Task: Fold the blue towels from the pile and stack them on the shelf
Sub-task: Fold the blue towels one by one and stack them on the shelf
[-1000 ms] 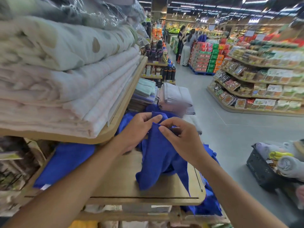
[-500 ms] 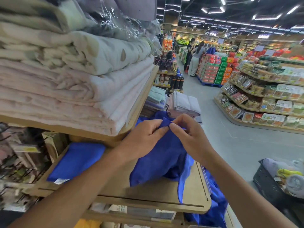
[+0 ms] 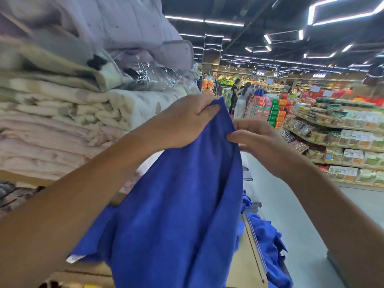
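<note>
Both arms are bare and reach forward and up, the left forearm coming from the lower left and the right forearm from the lower right. The left hand (image 3: 187,121) is the higher one; its curled fingers and thumb pinch the top corner of the blue towel (image 3: 178,204). The right hand (image 3: 257,140) is slightly lower and pinches the towel's edge. The two hands are near each other but do not touch.
</note>
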A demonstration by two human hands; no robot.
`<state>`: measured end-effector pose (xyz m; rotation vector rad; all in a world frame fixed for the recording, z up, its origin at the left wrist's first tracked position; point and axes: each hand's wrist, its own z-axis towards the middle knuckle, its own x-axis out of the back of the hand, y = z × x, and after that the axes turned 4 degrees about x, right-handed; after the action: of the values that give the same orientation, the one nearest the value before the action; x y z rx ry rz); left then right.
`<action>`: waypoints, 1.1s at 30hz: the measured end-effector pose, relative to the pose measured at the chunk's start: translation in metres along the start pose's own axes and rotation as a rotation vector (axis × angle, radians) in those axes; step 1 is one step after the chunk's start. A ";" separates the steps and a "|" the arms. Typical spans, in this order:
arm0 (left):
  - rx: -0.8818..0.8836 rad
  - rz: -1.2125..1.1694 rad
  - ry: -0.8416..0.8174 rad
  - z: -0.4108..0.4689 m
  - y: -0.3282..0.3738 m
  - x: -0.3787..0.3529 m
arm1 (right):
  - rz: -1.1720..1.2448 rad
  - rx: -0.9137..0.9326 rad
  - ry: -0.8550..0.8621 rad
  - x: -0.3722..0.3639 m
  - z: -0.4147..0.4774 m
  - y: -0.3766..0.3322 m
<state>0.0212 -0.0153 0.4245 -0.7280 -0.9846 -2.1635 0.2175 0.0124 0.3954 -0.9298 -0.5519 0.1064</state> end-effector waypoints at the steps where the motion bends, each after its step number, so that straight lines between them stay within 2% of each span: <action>1: -0.006 0.005 0.005 -0.002 0.001 0.007 | 0.008 -0.020 -0.012 -0.002 -0.002 -0.002; 9: 0.031 0.023 0.060 -0.011 -0.002 0.053 | 0.040 -0.067 -0.217 -0.011 -0.018 0.002; 13: 0.044 0.041 0.104 -0.008 -0.007 0.060 | -0.078 -0.053 -0.261 -0.012 -0.018 -0.002; 17: 0.021 0.058 0.125 -0.004 -0.005 0.055 | -0.238 -0.037 -0.253 -0.013 -0.016 -0.004; 21: -0.005 0.064 0.102 -0.004 -0.001 0.048 | -0.396 -0.018 -0.112 -0.016 -0.017 0.001; 24: 0.001 0.031 0.076 -0.004 -0.001 0.046 | -0.397 -0.052 -0.070 -0.014 -0.019 0.000; 27: 0.052 -0.046 -0.039 -0.007 0.000 0.035 | -0.384 -0.053 -0.036 -0.012 -0.019 -0.003; 29: 0.050 -0.060 -0.100 -0.009 0.002 0.029 | -0.388 -0.042 -0.040 -0.011 -0.020 -0.004; 33: 0.028 -0.089 -0.086 -0.007 0.000 0.028 | -0.401 -0.079 -0.137 -0.007 -0.025 -0.001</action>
<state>0.0017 -0.0301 0.4396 -0.7827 -1.1095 -2.2056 0.2241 -0.0090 0.3817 -0.8761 -0.8643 -0.2164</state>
